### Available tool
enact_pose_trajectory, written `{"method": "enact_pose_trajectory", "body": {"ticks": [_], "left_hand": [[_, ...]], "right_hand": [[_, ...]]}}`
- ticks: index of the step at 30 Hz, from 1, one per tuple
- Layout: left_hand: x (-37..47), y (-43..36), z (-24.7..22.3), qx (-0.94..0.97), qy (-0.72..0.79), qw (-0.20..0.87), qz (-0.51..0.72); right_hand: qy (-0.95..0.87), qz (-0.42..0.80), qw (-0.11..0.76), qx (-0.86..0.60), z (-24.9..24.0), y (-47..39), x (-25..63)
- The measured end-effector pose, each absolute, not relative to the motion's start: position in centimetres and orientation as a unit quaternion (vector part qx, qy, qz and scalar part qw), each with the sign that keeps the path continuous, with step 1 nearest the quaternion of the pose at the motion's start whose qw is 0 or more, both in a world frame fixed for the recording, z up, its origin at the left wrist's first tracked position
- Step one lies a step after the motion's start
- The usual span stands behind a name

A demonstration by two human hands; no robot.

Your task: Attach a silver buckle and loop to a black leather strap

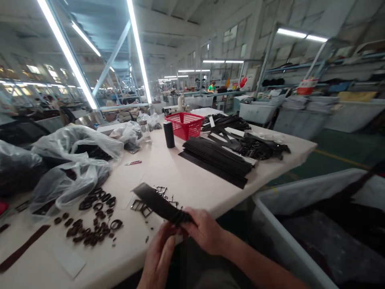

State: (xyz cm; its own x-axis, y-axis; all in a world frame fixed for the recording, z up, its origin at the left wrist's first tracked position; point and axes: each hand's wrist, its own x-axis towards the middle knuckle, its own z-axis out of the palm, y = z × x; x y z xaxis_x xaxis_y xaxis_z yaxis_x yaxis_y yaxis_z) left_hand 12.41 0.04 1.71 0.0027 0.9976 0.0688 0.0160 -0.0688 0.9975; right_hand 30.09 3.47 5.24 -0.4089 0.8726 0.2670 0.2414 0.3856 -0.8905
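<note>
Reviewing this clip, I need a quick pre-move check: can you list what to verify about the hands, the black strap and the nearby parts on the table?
1. Right hand grips black strap at its near end: ok.
2. Left hand touches that same end: ok.
3. Strap's far end lies over the table: ok.
4. Metal buckles lie within reach beside the strap: ok.
5. Dark loops lie spread out in a loose pile: ok.
6. A loop already on the strap: cannot tell.
</note>
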Motion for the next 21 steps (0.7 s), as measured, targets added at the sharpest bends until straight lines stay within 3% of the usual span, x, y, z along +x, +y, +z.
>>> {"method": "enact_pose_trajectory", "body": {"ticks": [12,16,21], "left_hand": [[8.2,-1.0,-3.1,0.583,0.46,0.489,0.458],[8.0,-1.1,-3.9,0.573,0.461,0.516,0.439],[8.5,-1.6,-4.6,0.585,0.452,0.556,0.379]], "right_hand": [[-0.586,0.082,0.404,-0.697,15.9,18.1,53.1],[-0.539,-0.034,0.357,-0.762,14.5,19.5,55.9],[-0.586,-0.015,0.263,-0.766,9.5,21.2,54.0]]}}
